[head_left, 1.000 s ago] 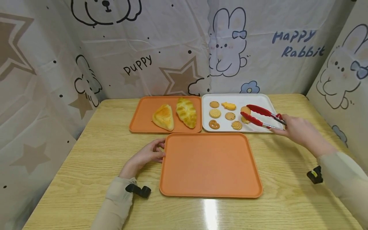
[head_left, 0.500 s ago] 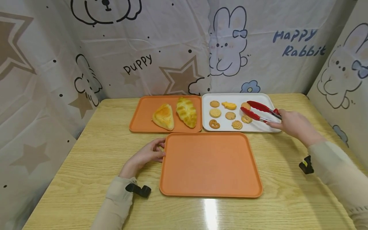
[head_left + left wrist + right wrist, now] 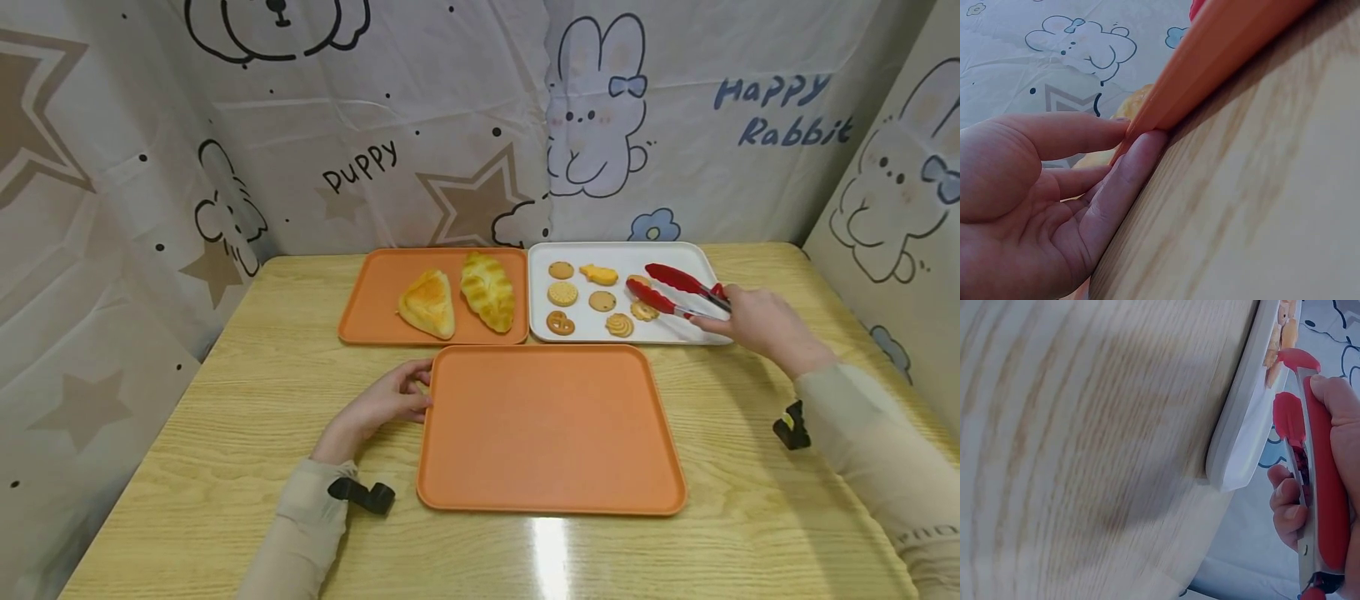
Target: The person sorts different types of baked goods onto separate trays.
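My left hand (image 3: 378, 406) rests with relaxed fingers against the big tray's (image 3: 551, 429) left rim; if it nudges, I judge the tray could slide. My right hand (image 3: 753, 321) grips red tongs (image 3: 671, 293), tips apart over the white tray (image 3: 690, 333), around a round tan cookie (image 3: 639, 282). Squeezing unevenly might flick it away.

Backdrop cloth (image 3: 450, 125) reads "puppy"; also "Happy Rabbit".
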`<control>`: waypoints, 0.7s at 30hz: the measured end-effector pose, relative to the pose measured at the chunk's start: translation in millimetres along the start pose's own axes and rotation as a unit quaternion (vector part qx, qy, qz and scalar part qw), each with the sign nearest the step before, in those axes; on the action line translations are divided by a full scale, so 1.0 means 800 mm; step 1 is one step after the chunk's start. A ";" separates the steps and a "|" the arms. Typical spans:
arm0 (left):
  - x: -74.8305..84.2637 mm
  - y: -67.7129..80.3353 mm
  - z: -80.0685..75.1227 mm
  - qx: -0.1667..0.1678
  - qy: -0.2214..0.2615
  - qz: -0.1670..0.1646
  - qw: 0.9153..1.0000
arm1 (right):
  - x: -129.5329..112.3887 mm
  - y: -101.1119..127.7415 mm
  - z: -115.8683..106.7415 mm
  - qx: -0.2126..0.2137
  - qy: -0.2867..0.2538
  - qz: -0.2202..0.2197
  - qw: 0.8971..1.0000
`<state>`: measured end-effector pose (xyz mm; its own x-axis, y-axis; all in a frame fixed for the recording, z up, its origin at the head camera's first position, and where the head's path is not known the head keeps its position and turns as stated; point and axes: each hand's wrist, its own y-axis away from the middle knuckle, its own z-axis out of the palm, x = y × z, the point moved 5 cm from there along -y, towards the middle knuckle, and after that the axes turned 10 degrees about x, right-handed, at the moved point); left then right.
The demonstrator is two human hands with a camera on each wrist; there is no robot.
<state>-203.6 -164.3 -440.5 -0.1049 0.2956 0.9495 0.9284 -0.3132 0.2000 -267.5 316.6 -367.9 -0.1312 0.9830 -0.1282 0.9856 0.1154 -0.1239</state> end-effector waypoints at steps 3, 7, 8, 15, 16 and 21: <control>0.000 0.000 0.000 0.000 -0.001 -0.001 1.000 | 0.001 0.001 0.000 0.005 -0.001 -0.002 1.000; 0.000 0.000 0.001 0.001 0.003 -0.003 1.000 | 0.001 0.009 -0.003 0.016 -0.002 -0.006 1.000; 0.000 0.001 0.000 0.002 0.005 -0.004 1.000 | 0.000 0.012 -0.004 0.017 -0.003 -0.005 1.000; -0.002 0.001 0.001 0.003 0.008 -0.005 1.000 | -0.003 0.044 -0.008 0.029 -0.021 -0.010 0.999; -0.002 0.001 0.002 0.003 0.007 -0.005 1.000 | -0.003 0.050 -0.008 0.035 -0.025 -0.010 0.999; 0.001 0.001 0.001 0.004 0.004 -0.003 1.000 | 0.002 0.081 -0.013 0.050 -0.040 -0.006 0.998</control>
<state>-202.5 -163.6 -440.0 -0.1131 0.2897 0.9504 0.9305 -0.3045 0.2035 -202.4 326.8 -365.8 -0.1552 0.9668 -0.2032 0.9689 0.1088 -0.2224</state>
